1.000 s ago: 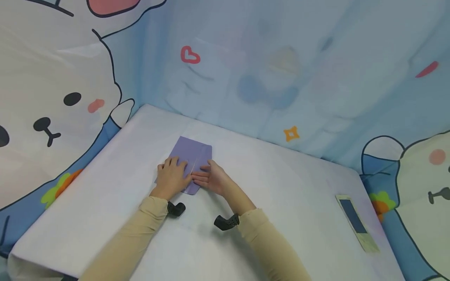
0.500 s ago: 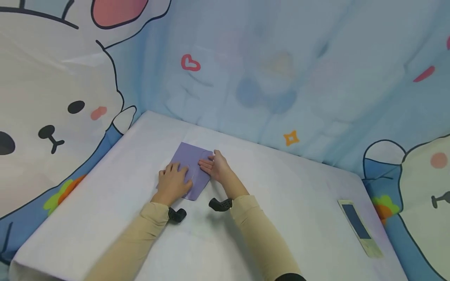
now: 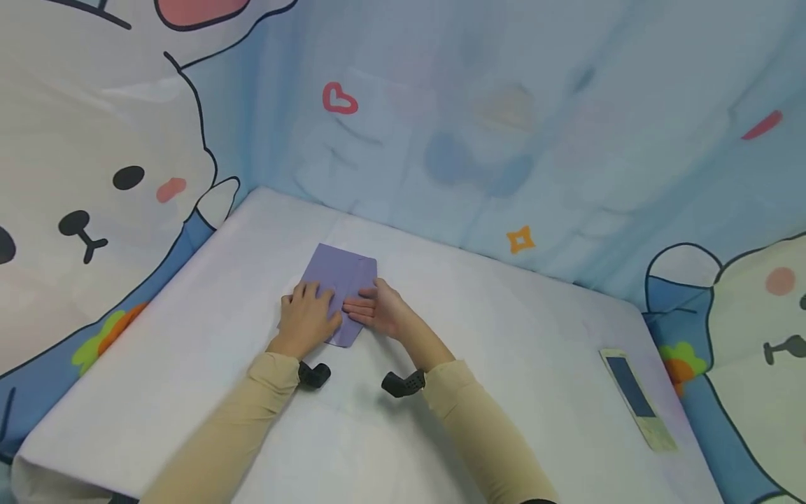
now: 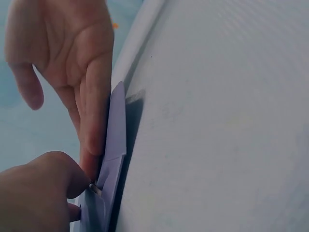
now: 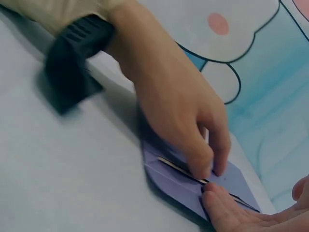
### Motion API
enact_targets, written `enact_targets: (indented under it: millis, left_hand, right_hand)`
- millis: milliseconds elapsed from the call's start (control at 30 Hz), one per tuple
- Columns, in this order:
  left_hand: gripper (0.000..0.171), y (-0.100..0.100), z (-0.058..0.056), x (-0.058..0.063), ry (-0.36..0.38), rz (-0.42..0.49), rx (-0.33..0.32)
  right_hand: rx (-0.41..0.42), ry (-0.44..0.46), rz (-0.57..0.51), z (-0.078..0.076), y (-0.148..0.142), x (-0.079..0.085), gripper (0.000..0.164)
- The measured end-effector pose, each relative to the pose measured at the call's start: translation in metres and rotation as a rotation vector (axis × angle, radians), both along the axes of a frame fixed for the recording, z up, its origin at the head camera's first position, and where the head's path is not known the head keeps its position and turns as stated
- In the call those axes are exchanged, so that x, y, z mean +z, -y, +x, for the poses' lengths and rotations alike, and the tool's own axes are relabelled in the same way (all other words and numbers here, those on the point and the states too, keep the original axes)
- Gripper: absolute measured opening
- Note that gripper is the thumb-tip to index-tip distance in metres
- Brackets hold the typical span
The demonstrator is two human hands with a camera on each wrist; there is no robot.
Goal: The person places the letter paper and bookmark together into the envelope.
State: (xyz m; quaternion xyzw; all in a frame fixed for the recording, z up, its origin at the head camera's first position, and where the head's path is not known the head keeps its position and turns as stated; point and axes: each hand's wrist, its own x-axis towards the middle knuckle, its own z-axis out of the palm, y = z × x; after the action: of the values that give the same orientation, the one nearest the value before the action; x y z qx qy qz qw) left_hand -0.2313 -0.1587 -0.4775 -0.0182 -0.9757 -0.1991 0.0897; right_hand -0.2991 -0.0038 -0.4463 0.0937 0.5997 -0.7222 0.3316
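A flat purple folder-like piece [image 3: 340, 262] with a folded strip along its right side lies on the white table. My left hand [image 3: 305, 318] rests on its near left part, fingers spread and fingertips down. In the right wrist view, its thumb and a finger press beside the pale, dark-edged slit of the purple strip [image 5: 176, 191]. My right hand [image 3: 387, 311] is turned on its side, palm toward the left hand, with straight fingers lying along the strip. The left wrist view has the purple edge [image 4: 116, 125] raised a little, casting a shadow.
A pale narrow rectangular object [image 3: 630, 392] with a dark blue panel lies near the table's right edge. The white-covered table [image 3: 504, 336] meets a blue cartoon-print curtain [image 3: 403, 154] at its back and sides. Black wrist cameras stick out under both wrists.
My right hand slid away from me along the purple strip, then came back toward the near end. My left hand stays in place on the folder. The head view tipped slightly and returned.
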Motion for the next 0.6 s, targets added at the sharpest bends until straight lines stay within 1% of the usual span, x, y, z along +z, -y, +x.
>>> enact_targets:
  millis: [100, 233, 333, 400, 433, 500, 600]
  left_hand:
    - [0.053, 0.003, -0.005, 0.002, 0.004, -0.009, -0.037]
    - [0.054, 0.015, -0.010, 0.003, 0.009, -0.004, -0.070]
    - [0.054, 0.026, -0.009, 0.002, 0.010, 0.010, -0.079]
    - [0.055, 0.031, -0.006, 0.001, 0.017, 0.022, -0.085]
    - [0.055, 0.034, -0.004, 0.000, 0.021, 0.028, -0.089]
    - [0.055, 0.037, -0.001, -0.002, 0.028, 0.037, -0.098]
    - [0.055, 0.042, 0.001, -0.004, 0.035, 0.045, -0.113]
  right_hand:
    - [0.014, -0.002, -0.008, 0.012, -0.001, 0.001, 0.063]
    - [0.034, -0.014, -0.023, 0.020, 0.006, 0.004, 0.063]
    - [0.052, -0.009, -0.013, 0.022, 0.011, 0.006, 0.062]
    - [0.042, -0.005, 0.002, 0.021, 0.007, 0.006, 0.061]
    - [0.022, -0.005, 0.010, 0.020, 0.001, 0.006, 0.060]
    - [-0.049, -0.017, 0.022, 0.015, -0.021, 0.006, 0.058]
    - [-0.203, -0.044, 0.040, 0.005, -0.077, 0.008, 0.053]
